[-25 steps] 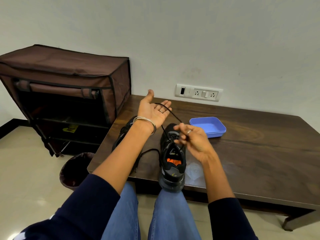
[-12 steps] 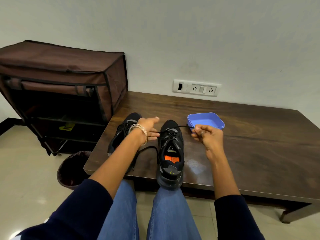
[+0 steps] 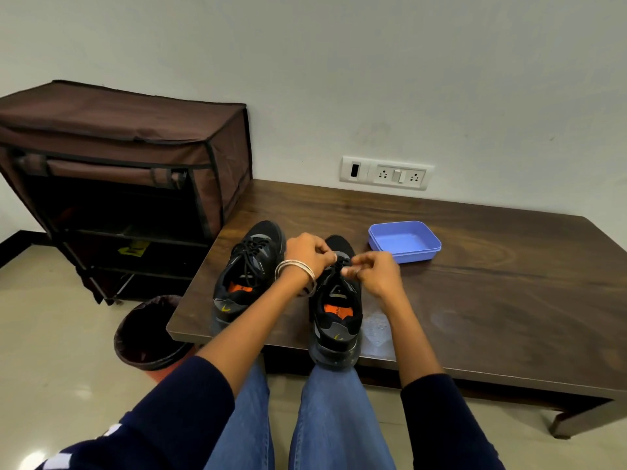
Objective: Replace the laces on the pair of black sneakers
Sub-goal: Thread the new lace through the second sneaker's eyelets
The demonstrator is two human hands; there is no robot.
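Two black sneakers with orange insoles stand side by side on the dark wooden table (image 3: 475, 300), toes toward the wall. The left sneaker (image 3: 249, 269) is laced in black. The right sneaker (image 3: 336, 317) overhangs the table's front edge a little. My left hand (image 3: 307, 252) and my right hand (image 3: 371, 273) meet over the right sneaker's upper eyelets, fingers curled, each pinching the black lace (image 3: 339, 266). The hands hide most of the lace and the front of the shoe.
A shallow blue plastic tray (image 3: 405, 240) sits on the table just right of the shoes. A brown fabric shoe rack (image 3: 129, 171) stands left of the table, with a dark waste bin (image 3: 149, 334) on the floor below the table's corner. A wall socket panel (image 3: 386, 173) is behind.
My left hand came down from a raised, open-palmed pose. Both hands pulled the lace out sideways, then closed in together over the right sneaker's eyelets.
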